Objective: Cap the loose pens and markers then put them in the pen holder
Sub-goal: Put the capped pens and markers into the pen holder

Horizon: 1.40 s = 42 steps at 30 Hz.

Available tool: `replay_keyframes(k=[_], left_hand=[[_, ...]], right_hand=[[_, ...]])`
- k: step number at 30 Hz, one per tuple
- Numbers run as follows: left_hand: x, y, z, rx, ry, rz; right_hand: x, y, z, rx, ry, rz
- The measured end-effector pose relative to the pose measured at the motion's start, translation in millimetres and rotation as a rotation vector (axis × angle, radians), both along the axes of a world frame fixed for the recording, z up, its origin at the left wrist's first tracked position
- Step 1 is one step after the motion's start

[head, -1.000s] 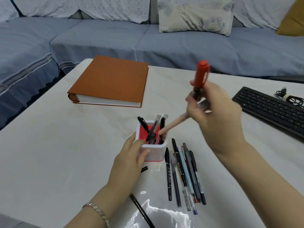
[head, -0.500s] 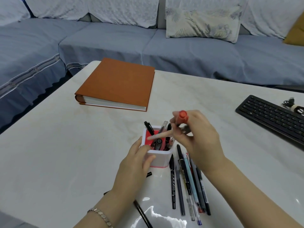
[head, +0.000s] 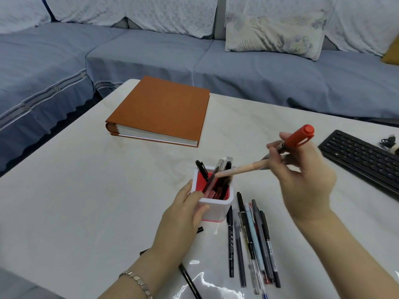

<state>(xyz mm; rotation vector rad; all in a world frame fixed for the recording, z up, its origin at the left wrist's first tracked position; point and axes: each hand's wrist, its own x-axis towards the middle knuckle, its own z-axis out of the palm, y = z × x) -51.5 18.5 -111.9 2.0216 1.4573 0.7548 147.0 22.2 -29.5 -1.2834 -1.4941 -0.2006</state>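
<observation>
A white pen holder [head: 218,209] with a red inside stands on the table and has several pens in it. My left hand [head: 183,216] grips its near left corner. My right hand [head: 306,180] is raised to the right of the holder and holds a marker with a red cap [head: 299,136] pointing up and right, together with a pale pink pen [head: 241,170] whose tip reaches over the holder's opening. Several loose pens [head: 252,240] lie side by side just right of the holder. A black pen [head: 191,281] lies partly under my left forearm, with a small black cap [head: 200,229] nearby.
An orange album [head: 162,111] lies at the back left of the white table [head: 75,190]. A black keyboard [head: 362,160] with a coiled cable [head: 388,142] sits at the right edge. A blue sofa with cushions runs behind the table.
My right hand dipped toward the holder half a second ago, then rose and moved right again, tilting the red-capped marker to the right. My left hand kept its hold on the holder.
</observation>
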Motion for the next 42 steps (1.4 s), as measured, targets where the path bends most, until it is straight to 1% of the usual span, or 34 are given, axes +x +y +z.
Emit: replay_keyframes(k=[2, 4, 9, 12, 14, 15, 16, 17, 18, 19, 21, 23, 24, 25, 28, 31, 32, 35, 36, 38, 40, 42], left_hand=[[0, 0, 0, 0.001, 0.003, -0.001], [1, 0, 0, -0.005, -0.002, 0.001], [1, 1, 1, -0.006, 0.014, -0.006], [0, 1, 1, 0.002, 0.019, -0.01], [0, 1, 1, 0.012, 0.018, -0.007], [0, 1, 1, 0.015, 0.018, -0.008], [0, 2, 1, 0.02, 0.021, -0.01], [0, 2, 1, 0.028, 0.022, -0.012], [0, 2, 1, 0.035, 0.022, -0.013], [1, 2, 1, 0.041, 0.021, -0.012], [1, 1, 2, 0.041, 0.026, -0.011], [2, 2, 2, 0.026, 0.033, -0.007], [2, 2, 2, 0.019, 0.038, -0.004], [2, 3, 2, 0.017, 0.045, -0.001], [1, 3, 1, 0.027, 0.051, 0.006], [0, 3, 0, 0.035, 0.041, 0.006], [0, 3, 0, 0.036, 0.04, 0.004], [0, 3, -1, 0.044, 0.037, 0.001], [-1, 3, -1, 0.043, 0.037, -0.001], [-1, 4, 1, 0.033, 0.023, -0.01], [-2, 5, 6, 0.006, 0.004, -0.009], [-1, 5, 15, -0.007, -0.024, -0.014]], right_hand=[[10, -1, 4, 0.038, -0.122, -0.004], [15, 1, 3, 0.061, -0.187, 0.011], [8, 0, 3, -0.012, -0.25, 0.126], [7, -1, 5, -0.108, -0.243, 0.13], [4, -3, 11, -0.275, -0.182, 0.216], [2, -3, 10, -0.345, -0.099, 0.271], [0, -1, 3, -0.368, 0.012, 0.305], [-7, 0, -1, -0.398, 0.063, 0.332], [-15, -1, -6, -0.418, 0.076, 0.344], [-26, -2, -8, -0.466, 0.035, 0.361], [-34, -3, -28, -0.452, 0.033, 0.336], [-37, -2, -46, -0.437, 0.2, 0.289], [-40, -2, -51, -0.452, 0.318, 0.275], [-42, -1, -59, -0.447, 0.37, 0.258], [-50, -3, -68, -0.374, 0.337, 0.221], [-53, 2, -71, -0.381, 0.296, 0.204], [-54, 4, -71, -0.376, 0.255, 0.201], [-55, 6, -72, -0.307, 0.037, 0.091], [-54, 4, -73, -0.309, 0.044, 0.091], [-52, -4, -71, -0.415, 0.203, 0.176], [-46, -10, -65, -0.652, 0.384, 0.317], [-40, -11, -59, -0.868, 0.428, 0.429]])
